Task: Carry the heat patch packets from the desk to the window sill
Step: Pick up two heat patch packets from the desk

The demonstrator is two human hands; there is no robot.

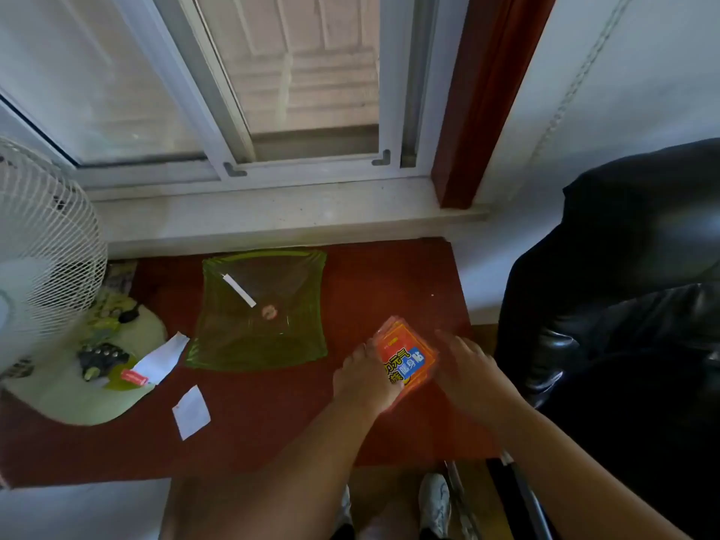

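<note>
Stack of heat patch packets (407,356) lying flat near the right edge of the dark red counter (272,422), orange wrappers with a blue panel and bold yellow print on top, edges fanned slightly and a little blurred. Flanked by both hands: left hand (364,378) pressed against the stack's left side, fingers partly under or over its edge; right hand (465,360) at the right side, fingers spread and mostly straight. Left grip seemingly grasping the stack, though not sure; right grip released, only touching or just beside.

Best squared up first, pinched firmly from both sides so no slippery packet slides out, then lifted level and carried forward.

Window sill (272,216) pale, just beyond the counter's far edge. Green translucent tray (233,344) between stack and sill to the left, worth skirting.
</note>
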